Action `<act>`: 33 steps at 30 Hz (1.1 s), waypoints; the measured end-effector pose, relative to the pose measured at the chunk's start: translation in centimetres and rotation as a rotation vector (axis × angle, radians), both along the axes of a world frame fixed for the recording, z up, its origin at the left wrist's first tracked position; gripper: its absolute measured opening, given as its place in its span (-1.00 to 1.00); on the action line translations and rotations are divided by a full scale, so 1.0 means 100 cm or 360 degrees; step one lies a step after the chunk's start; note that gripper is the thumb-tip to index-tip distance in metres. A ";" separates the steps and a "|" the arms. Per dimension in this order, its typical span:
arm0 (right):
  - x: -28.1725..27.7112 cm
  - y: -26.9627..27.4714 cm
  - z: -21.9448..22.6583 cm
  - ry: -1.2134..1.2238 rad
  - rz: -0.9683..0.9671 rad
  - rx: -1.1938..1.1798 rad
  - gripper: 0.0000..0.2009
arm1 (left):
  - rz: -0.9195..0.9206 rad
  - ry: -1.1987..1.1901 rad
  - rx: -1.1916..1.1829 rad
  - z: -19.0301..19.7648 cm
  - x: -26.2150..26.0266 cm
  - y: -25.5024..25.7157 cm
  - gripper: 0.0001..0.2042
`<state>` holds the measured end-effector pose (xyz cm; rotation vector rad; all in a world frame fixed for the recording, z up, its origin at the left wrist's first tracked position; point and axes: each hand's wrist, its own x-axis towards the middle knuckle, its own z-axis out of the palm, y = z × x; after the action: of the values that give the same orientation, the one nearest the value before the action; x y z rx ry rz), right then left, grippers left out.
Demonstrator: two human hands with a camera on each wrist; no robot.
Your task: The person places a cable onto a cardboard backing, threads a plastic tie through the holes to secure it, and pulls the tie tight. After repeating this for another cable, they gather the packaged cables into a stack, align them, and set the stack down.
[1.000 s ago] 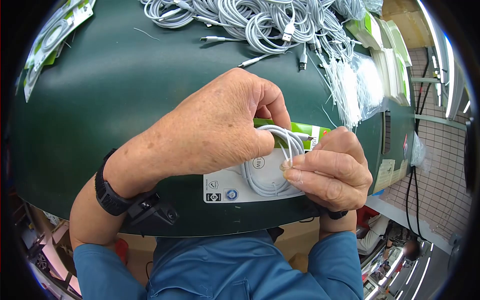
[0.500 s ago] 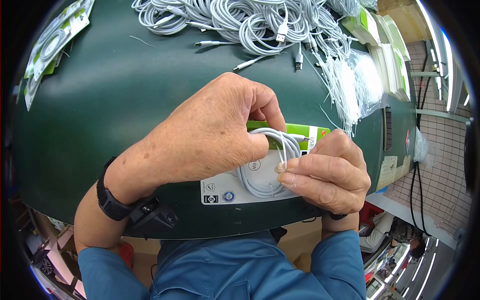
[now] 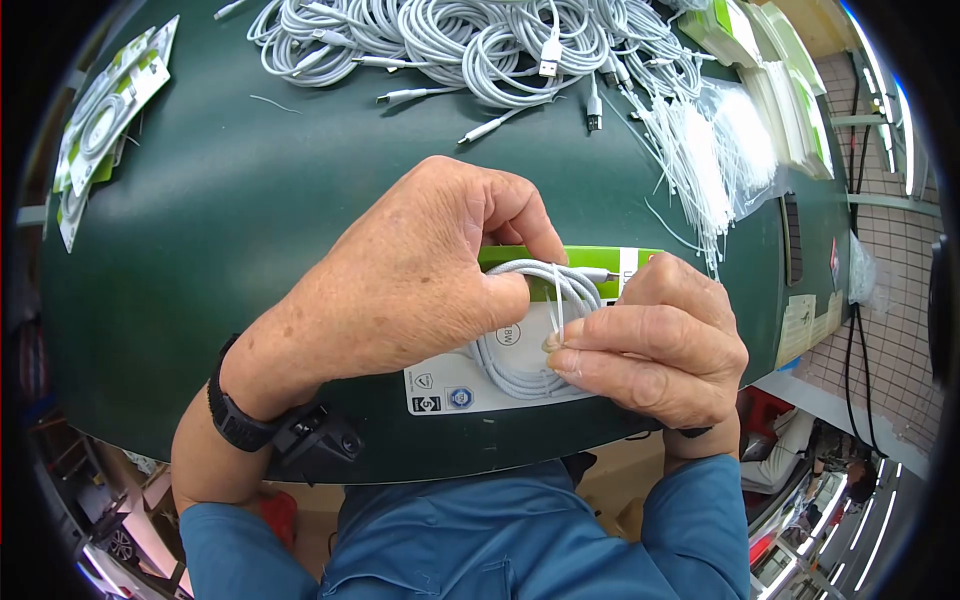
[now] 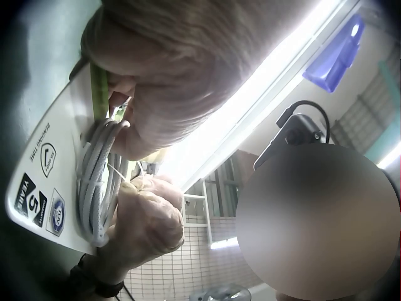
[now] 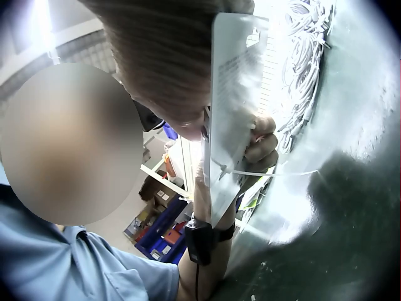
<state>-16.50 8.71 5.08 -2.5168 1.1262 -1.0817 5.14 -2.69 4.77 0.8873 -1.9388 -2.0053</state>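
The person's right hand pinches a thin white tie round a coiled grey braided cable against a white-and-green card, which the left hand grips. Beyond, grey cables lie heaped on the dark-green table.

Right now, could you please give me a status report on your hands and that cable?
Left hand grips card; right hand pinches tie. Cable coiled against card. Pile of cables lies beyond, out of the way.
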 end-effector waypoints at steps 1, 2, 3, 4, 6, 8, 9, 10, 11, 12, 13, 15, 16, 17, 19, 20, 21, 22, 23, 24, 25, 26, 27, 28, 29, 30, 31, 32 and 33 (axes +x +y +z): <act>0.000 0.000 -0.001 -0.0007 -0.0002 -0.0003 -0.76 | 0.0002 -0.0002 0.0006 0.000 0.000 0.000 -0.83; -0.001 0.000 -0.001 -0.0013 0.0000 -0.0004 -0.75 | 0.0003 0.0003 0.0011 -0.001 0.000 0.000 -0.82; -0.001 -0.001 -0.002 -0.0012 0.0003 -0.0010 -0.75 | 0.0004 0.0010 0.0013 -0.002 0.000 0.000 -0.82; -0.002 -0.001 -0.002 -0.0011 0.0006 -0.0015 -0.74 | 0.0008 0.0020 0.0016 -0.002 0.000 0.000 -0.82; -0.002 -0.001 -0.002 -0.0003 0.0009 -0.0025 -0.74 | 0.0006 0.0024 0.0031 -0.002 0.000 0.000 -0.82; -0.002 0.000 -0.003 -0.0004 0.0002 -0.0033 -0.73 | 0.0002 0.0028 0.0040 -0.002 0.000 -0.001 -0.82; -0.002 0.000 -0.003 -0.0003 0.0000 -0.0030 -0.73 | -0.0001 0.0029 0.0041 -0.002 0.000 -0.001 -0.82; -0.002 0.000 -0.003 -0.0002 -0.0003 -0.0027 -0.73 | -0.0002 0.0029 0.0042 -0.001 0.000 -0.001 -0.82; -0.002 -0.001 -0.001 0.0000 -0.0003 -0.0016 -0.73 | -0.0005 0.0026 0.0044 -0.001 0.000 -0.001 -0.82; -0.001 -0.001 -0.001 -0.0005 -0.0006 -0.0006 -0.73 | -0.0008 0.0023 0.0045 -0.001 0.000 -0.001 -0.82; -0.001 -0.002 -0.001 -0.0011 -0.0008 0.0004 -0.73 | -0.0010 0.0021 0.0045 -0.001 0.000 -0.001 -0.82; -0.001 -0.004 -0.001 -0.0035 -0.0003 0.0006 -0.73 | -0.0006 0.0022 0.0032 -0.001 0.000 -0.001 -0.82; 0.000 -0.005 -0.002 -0.0045 0.0006 -0.0001 -0.73 | -0.0004 0.0022 0.0026 -0.001 0.000 -0.001 -0.82; -0.001 -0.008 -0.002 -0.0051 0.0029 -0.0025 -0.74 | -0.0003 0.0025 0.0022 -0.002 0.000 -0.001 -0.82; -0.001 -0.011 -0.002 -0.0052 0.0038 -0.0011 -0.75 | 0.0000 0.0030 0.0016 -0.004 0.000 -0.001 -0.82; 0.000 -0.012 0.000 -0.0047 0.0023 0.0027 -0.76 | 0.0004 0.0025 0.0023 -0.004 -0.001 -0.001 -0.82; 0.001 -0.012 -0.001 -0.0062 0.0005 0.0059 -0.76 | 0.0007 0.0021 0.0029 -0.004 -0.001 0.000 -0.82; 0.002 -0.013 -0.001 -0.0077 -0.0014 0.0090 -0.77 | 0.0011 0.0016 0.0036 -0.004 -0.002 0.000 -0.83; 0.005 -0.013 -0.003 -0.0113 -0.0038 0.0117 -0.77 | 0.0007 0.0002 0.0026 -0.004 -0.002 0.000 -0.83; 0.006 -0.012 -0.003 -0.0128 -0.0057 0.0144 -0.77 | 0.0003 -0.0011 0.0015 -0.004 -0.003 0.000 -0.83; 0.006 -0.012 -0.004 -0.0143 -0.0076 0.0172 -0.77 | -0.0002 -0.0023 0.0004 -0.004 -0.004 0.001 -0.83; 0.007 -0.010 -0.003 -0.0137 -0.0088 0.0199 -0.76 | 0.0003 -0.0009 0.0010 -0.005 -0.004 0.001 -0.83; 0.007 -0.009 -0.002 -0.0113 -0.0097 0.0199 -0.76 | 0.0007 0.0006 0.0014 -0.006 -0.005 0.002 -0.84; 0.008 -0.008 -0.002 -0.0088 -0.0105 0.0198 -0.76 | 0.0012 0.0020 0.0016 -0.007 -0.005 0.002 -0.84; 0.008 -0.007 -0.003 -0.0044 -0.0111 0.0169 -0.75 | 0.0008 0.0031 0.0036 -0.008 -0.006 0.003 -0.84; 0.009 -0.006 -0.003 0.0000 -0.0118 0.0138 -0.75 | 0.0002 0.0041 0.0054 -0.009 -0.006 0.003 -0.84; 0.010 -0.004 0.001 0.0087 -0.0137 0.0108 -0.78 | -0.0003 0.0053 0.0067 -0.010 -0.006 0.003 -0.84; 0.010 -0.003 0.003 0.0129 -0.0131 0.0094 -0.79 | -0.0017 0.0076 0.0090 -0.011 -0.007 0.005 -0.84; 0.010 -0.001 0.004 0.0171 -0.0128 0.0077 -0.80 | -0.0033 0.0100 0.0111 -0.013 -0.008 0.006 -0.84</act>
<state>-15.46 8.57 5.43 -2.5386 1.2758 -0.9357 4.38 -2.08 3.52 0.8126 -1.8626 -2.0978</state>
